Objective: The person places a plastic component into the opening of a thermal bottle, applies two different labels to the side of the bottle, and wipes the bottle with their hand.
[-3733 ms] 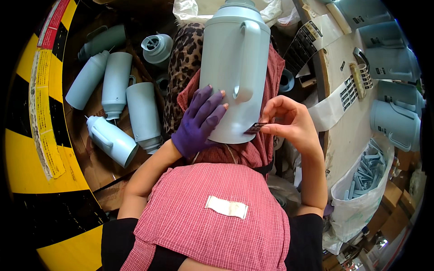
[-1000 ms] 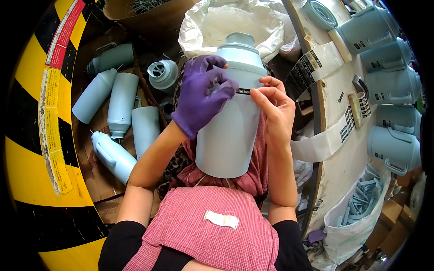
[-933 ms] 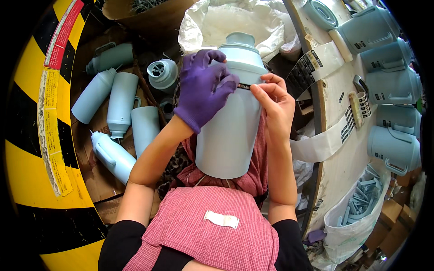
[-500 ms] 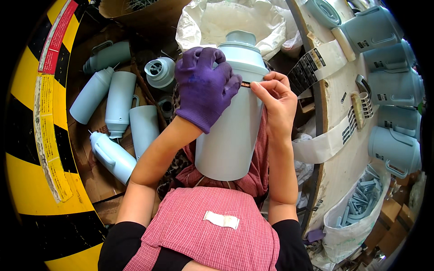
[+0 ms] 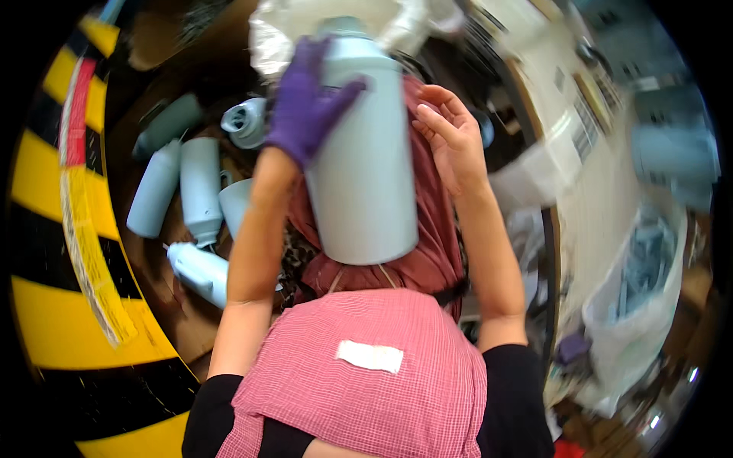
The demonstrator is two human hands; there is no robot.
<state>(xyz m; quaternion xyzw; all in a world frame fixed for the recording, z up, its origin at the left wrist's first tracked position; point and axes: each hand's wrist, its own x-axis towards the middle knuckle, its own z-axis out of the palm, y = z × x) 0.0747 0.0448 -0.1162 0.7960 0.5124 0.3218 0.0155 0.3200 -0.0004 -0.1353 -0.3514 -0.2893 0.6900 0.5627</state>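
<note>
A large pale-blue vacuum flask body [image 5: 363, 175] stands in front of me over my lap, its narrower neck pointing away. My left hand [image 5: 308, 107], in a purple knitted glove, grips its upper left side, with the fingers up along the edge and the thumb stretched across the front. Just right of the flask, my bare right hand [image 5: 452, 137] is raised, apart from it, with loosely curled, parted fingers and nothing visible in them. Motion blurs the flask's top; a small dark patch between my left thumb and fingers is too smeared to make out.
Several pale-blue flask bodies [image 5: 155, 195] lie on cardboard at the left, beside a yellow-and-black striped edge [image 5: 65, 320]. A white sack [image 5: 271, 34] stands beyond the flask. On the right are a worktop [image 5: 603, 183] with a label strip [image 5: 542, 172] and a sack of blue parts [image 5: 622, 343].
A small dark label was between my hands on the flask; my right hand has come away from it. My left hand has opened out along the flask's side. The view has shifted.
</note>
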